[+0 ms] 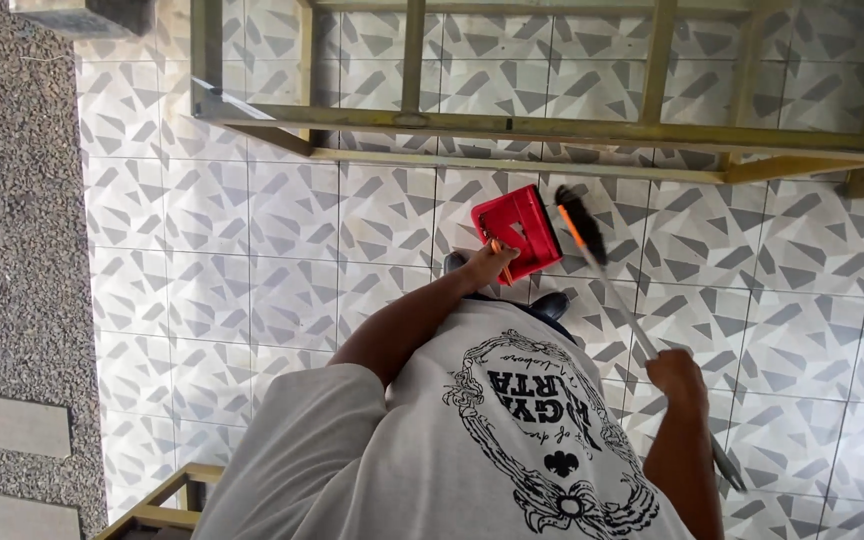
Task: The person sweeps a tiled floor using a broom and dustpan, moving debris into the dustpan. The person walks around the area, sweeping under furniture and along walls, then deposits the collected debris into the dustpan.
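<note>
My left hand [492, 263] grips the handle of a red dustpan [515, 232], which is held low against the patterned tile floor [282, 250]. Beside the pan's right edge is the black bristle head, with an orange band, of a broom [579, 225]. Its grey handle runs down and to the right into my right hand [676, 375], which is closed around it; the end sticks out past my forearm. My white printed shirt fills the lower middle of the view. My dark shoes [552, 303] peek out beneath the pan.
A yellowish wooden frame [512, 130] of rails and uprights spans the top, just beyond the dustpan. A rough pebbled strip [12, 250] with grey slabs runs down the left side. Another wooden frame corner [167, 500] sits at the bottom left.
</note>
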